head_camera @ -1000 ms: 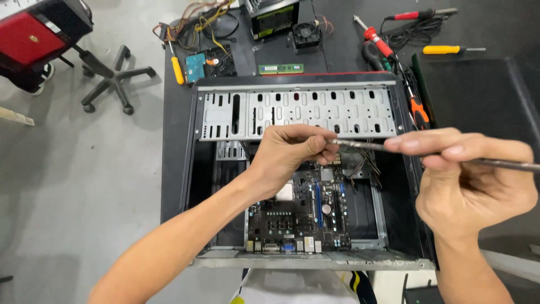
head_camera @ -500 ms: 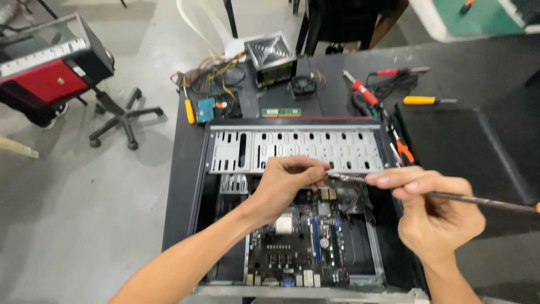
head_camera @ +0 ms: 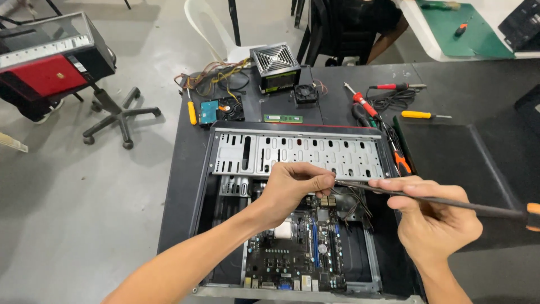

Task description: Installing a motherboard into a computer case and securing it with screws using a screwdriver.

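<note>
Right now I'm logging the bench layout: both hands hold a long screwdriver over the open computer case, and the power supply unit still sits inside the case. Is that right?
Not quite. In the head view the power supply unit sits out on the table behind the open computer case. The rest holds: left hand and right hand hold the long screwdriver over it.

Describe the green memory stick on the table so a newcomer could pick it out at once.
Start at the open computer case lying on the dark table. Just beyond its far edge, below the boxy power supply, lies the memory stick. It is the only thin, flat green strip there; the drive to its left is blue and blocky.
</note>
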